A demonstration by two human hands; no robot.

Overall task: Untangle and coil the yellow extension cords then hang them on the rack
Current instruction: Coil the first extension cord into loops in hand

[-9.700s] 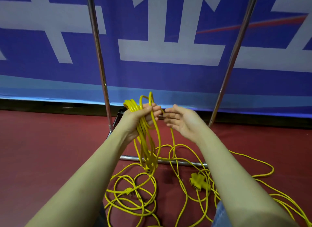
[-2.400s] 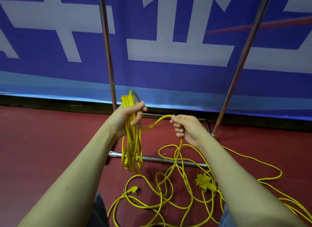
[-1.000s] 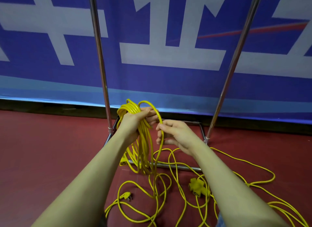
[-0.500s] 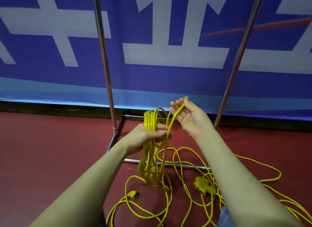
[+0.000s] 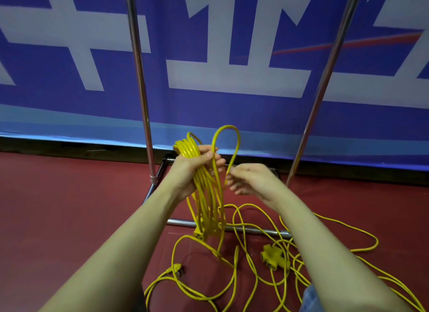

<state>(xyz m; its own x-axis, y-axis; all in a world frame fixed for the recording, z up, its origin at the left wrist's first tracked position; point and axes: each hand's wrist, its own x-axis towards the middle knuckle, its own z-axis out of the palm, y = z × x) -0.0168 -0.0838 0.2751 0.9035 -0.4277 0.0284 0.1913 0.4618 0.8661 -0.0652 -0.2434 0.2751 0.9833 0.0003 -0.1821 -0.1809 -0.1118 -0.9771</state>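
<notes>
- Since half a second ago, our right hand [image 5: 251, 180] has dropped from above the coil [image 5: 204, 188] to level with it, just right of it; the fresh loop [image 5: 228, 144] now arches up between both hands.
- Our left hand [image 5: 192, 170] grips the coil's top, fingers curled round the bundled yellow strands; the coil hangs down in front of the rack's base bar [image 5: 253, 230].
- Our right hand pinches the loop's right leg at the fingertips, other fingers loosely curled.
- Loose yellow extension cord [image 5: 253, 265] lies tangled on the red floor [image 5: 58, 207] below and right of the coil.
- Yellow multi-outlet socket block [image 5: 275, 258] sits lower right of the coil; yellow plug [image 5: 175, 268] lower left.
- Two chrome rack uprights [image 5: 139, 79] rise behind the coil, against the blue banner [image 5: 232, 107].
</notes>
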